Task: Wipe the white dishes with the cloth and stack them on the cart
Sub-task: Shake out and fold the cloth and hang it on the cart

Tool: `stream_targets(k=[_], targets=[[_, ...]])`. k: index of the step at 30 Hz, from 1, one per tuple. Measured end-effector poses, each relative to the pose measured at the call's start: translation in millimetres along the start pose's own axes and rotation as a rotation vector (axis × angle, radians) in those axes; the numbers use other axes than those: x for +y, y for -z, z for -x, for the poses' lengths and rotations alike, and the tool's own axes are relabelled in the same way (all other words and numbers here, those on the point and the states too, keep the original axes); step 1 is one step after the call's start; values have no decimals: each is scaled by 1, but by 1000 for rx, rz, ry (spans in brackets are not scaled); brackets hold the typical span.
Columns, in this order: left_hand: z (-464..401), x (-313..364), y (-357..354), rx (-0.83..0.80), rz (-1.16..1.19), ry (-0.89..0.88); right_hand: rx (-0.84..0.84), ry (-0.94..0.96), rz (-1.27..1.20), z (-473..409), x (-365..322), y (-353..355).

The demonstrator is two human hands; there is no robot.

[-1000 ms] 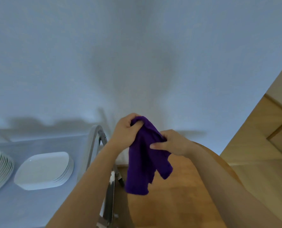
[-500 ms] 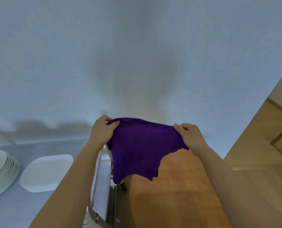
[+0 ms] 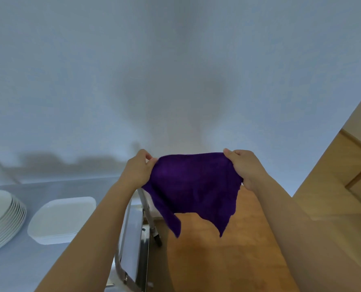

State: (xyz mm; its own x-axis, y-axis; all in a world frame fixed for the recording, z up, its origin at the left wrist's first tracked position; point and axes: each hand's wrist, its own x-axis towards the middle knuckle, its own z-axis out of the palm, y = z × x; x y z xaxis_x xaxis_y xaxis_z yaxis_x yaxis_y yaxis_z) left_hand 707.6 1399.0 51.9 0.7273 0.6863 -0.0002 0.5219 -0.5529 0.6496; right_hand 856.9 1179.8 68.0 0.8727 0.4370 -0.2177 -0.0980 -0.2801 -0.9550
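Observation:
A purple cloth (image 3: 193, 186) hangs spread out in the air between my two hands, above the wooden floor. My left hand (image 3: 138, 169) pinches its upper left corner and my right hand (image 3: 246, 167) pinches its upper right corner. On the grey cart top (image 3: 48, 264) at the left sits a stack of white rectangular dishes (image 3: 62, 219). A taller stack of white round plates (image 3: 1, 220) stands at the far left edge of the view.
The cart's metal handle and frame (image 3: 131, 239) run down under my left forearm, with a caster wheel (image 3: 157, 239) below. A white wall fills the upper view. Wooden floor (image 3: 217, 260) lies below the cloth and a wooden door (image 3: 344, 186) stands at the right.
The cloth was bunched between my hands a second ago. My hands have pulled apart and the cloth is now stretched wide, wider than half a second ago.

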Motion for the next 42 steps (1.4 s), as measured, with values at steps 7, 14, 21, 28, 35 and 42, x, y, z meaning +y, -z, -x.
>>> stream_targets(k=[7, 14, 21, 28, 35, 42], targets=[[2, 1, 15, -81, -179, -124, 172, -27, -115, 6, 4, 6], [16, 20, 8, -146, 372, 45, 128, -29, -109, 19, -3, -5], [36, 62, -31, -264, 501, 2, -179, -114, -225, 41, -13, -57], [44, 57, -27, -430, 400, -230, -139, -190, -450, 42, -13, -61], [40, 49, -15, -453, 256, -345, -170, -171, -247, 36, -5, -48], [28, 51, -3, -373, 249, -243, -293, 320, 123, 35, 6, -35]])
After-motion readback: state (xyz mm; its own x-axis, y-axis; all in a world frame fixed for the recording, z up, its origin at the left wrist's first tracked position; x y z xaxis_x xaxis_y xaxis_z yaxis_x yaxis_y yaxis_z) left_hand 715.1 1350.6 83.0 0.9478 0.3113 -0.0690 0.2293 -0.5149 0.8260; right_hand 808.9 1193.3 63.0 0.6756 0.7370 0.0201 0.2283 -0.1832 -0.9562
